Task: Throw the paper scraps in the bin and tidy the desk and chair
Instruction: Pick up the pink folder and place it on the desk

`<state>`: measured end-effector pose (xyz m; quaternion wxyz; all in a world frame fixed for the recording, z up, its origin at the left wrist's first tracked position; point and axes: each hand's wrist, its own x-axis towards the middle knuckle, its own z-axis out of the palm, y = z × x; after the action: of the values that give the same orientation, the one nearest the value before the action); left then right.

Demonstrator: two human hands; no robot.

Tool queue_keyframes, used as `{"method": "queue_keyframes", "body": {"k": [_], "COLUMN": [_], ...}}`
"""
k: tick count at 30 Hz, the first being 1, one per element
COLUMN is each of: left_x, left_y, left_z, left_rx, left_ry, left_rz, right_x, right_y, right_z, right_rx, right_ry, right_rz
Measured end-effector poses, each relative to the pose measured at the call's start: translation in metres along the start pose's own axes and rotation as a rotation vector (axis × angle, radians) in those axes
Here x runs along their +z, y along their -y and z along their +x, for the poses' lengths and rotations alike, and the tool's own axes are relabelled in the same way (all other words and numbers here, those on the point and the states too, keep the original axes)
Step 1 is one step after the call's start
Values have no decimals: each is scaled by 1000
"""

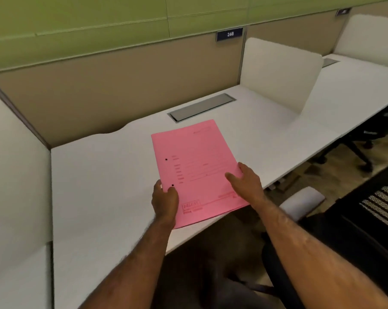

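Folder [195, 170], pink, lies flat near the bench [99, 186] centre, its near corner overhanging the front edge. Left hand [165, 201] pinches the folder's 7 o'clock corner, thumb on top, fingers beneath. Right hand [246, 181] rests open-palmed on the 4 o'clock edge, gripping nothing. This two-point hold probably squares the folder to the bench. Chair [367, 219] stands at 4 o'clock, pulled out. No scraps or bin visible.
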<state>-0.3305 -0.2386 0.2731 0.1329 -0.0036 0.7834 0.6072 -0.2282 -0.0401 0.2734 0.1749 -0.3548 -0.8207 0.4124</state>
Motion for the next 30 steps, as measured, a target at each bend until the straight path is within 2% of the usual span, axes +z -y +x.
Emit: {"method": "queue_keyframes", "body": {"k": [14,19,25,30], "left_x": [25,37,48,61], "left_y": [-3,4,19,32], "left_z": [198,269,347,394], "left_rx": [-110,-161,-226,-255], "left_ry": [-188,-149,-116,-127], "left_rz": [136,239,323,441], "right_x": [119,158,206,241], "right_y": [41,49,36,24], "right_z": [204,269,336,380], "right_rx": [1,-20,79,28], "right_ry": [256,329,422,497], "right_rz": [37,44,-31,-123]}}
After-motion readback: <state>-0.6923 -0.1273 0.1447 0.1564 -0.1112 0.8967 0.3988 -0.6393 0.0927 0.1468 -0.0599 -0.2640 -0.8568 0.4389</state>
